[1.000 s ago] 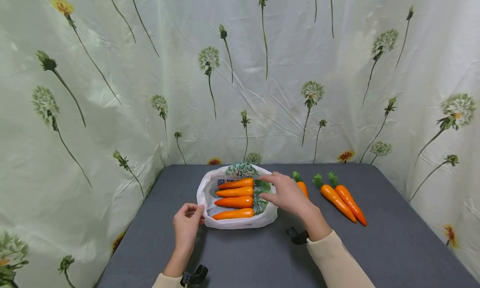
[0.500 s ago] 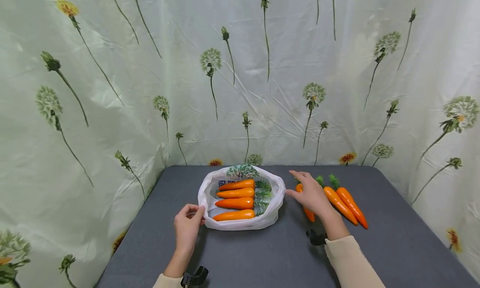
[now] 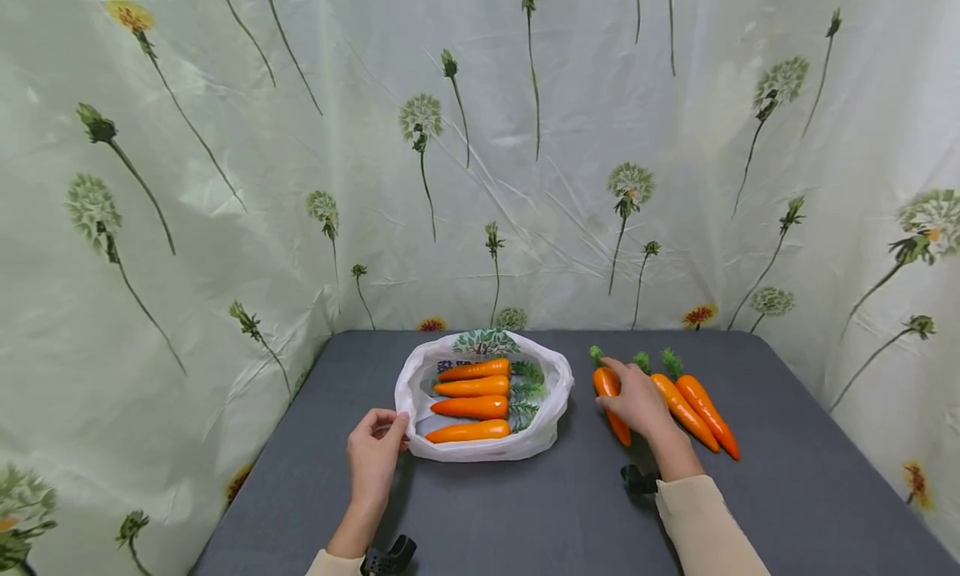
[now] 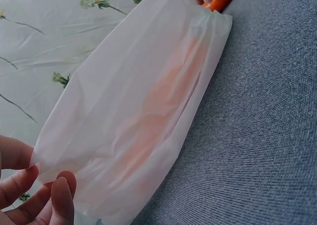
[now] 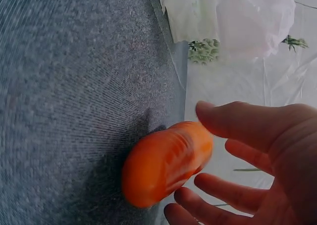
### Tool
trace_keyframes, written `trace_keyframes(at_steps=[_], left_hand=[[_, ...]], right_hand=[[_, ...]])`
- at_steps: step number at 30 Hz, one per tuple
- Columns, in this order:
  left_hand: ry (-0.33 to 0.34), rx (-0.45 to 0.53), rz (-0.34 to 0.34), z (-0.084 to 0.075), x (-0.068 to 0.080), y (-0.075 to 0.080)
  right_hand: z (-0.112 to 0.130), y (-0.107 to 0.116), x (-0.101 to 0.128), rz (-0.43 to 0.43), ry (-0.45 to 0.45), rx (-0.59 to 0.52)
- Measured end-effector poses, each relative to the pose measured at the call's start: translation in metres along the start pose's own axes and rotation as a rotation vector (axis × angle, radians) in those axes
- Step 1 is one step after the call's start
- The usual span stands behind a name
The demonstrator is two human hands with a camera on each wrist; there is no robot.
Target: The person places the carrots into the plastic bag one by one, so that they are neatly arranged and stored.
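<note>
Four carrots (image 3: 471, 398) already lying side by side in the white bag (image 3: 551, 388) on the grey table (image 3: 487, 509). Three more outside it, to the right; nearest one (image 3: 609, 390) under the right hand (image 3: 637, 401), fingers (image 5: 233, 123) spread and curving over it, touching but apparently not yet clasping. Other two carrots (image 3: 697, 409) just beside, untouched. Left hand (image 3: 375, 451) pinching the bag's near rim. By the look of it, past halfway: three left to bag.
</note>
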State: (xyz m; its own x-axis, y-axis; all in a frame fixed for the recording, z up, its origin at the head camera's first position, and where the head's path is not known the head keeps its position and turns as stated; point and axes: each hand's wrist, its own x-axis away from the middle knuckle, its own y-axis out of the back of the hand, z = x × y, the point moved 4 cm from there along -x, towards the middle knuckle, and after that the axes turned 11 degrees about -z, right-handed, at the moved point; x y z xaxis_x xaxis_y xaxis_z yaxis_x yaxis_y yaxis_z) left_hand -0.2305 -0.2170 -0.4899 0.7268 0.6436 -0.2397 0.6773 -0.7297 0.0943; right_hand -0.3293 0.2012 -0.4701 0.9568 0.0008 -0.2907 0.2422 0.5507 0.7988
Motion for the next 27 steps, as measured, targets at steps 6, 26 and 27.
trace_keyframes(at_steps=[6, 26, 27], left_hand=[[0.011, 0.018, 0.019, -0.001, 0.000, -0.005], [0.010, 0.020, 0.017, 0.002, -0.001, 0.000], [0.012, 0.017, 0.017, 0.002, -0.001, 0.000]], right_hand=[[-0.011, 0.002, -0.004, 0.043, -0.020, -0.007], [-0.005, -0.003, 0.004, 0.135, -0.080, 0.036], [-0.005, -0.002, 0.004, 0.141, -0.084, 0.039]])
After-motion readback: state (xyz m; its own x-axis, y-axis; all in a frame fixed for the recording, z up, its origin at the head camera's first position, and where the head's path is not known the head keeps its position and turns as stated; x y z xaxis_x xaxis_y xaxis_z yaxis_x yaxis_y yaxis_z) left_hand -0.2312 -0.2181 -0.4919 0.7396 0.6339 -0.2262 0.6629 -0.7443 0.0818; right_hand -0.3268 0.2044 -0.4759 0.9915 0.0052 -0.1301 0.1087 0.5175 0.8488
